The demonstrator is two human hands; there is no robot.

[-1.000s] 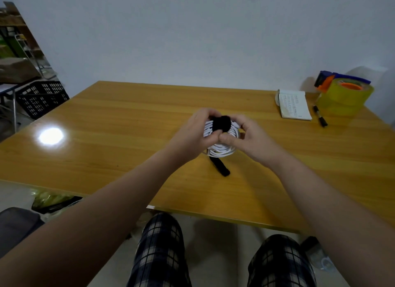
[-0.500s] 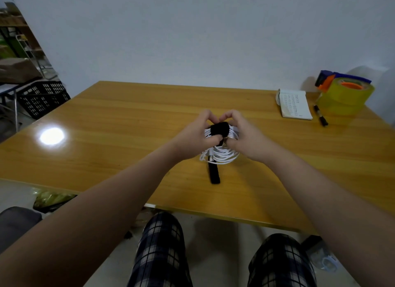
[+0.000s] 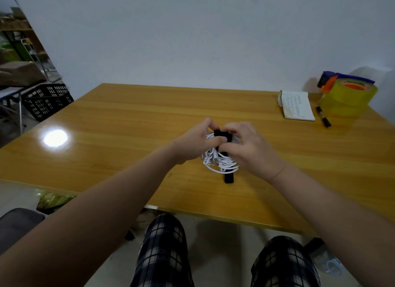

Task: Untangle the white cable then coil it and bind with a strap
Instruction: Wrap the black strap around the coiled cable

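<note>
The left hand [image 3: 193, 144], centre frame, curls round the coiled white cable [image 3: 220, 163] at its left side, thumb on the black strap [image 3: 228, 177]. The right hand [image 3: 252, 149] pinches the strap from the right. The coil sits between them, equally near both — the strap runs top to bottom, its loose tail on the table [image 3: 128, 126] below.

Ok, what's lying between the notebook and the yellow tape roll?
A black marker lies there, between the notebook and the tape roll; the head view shows it.
</note>
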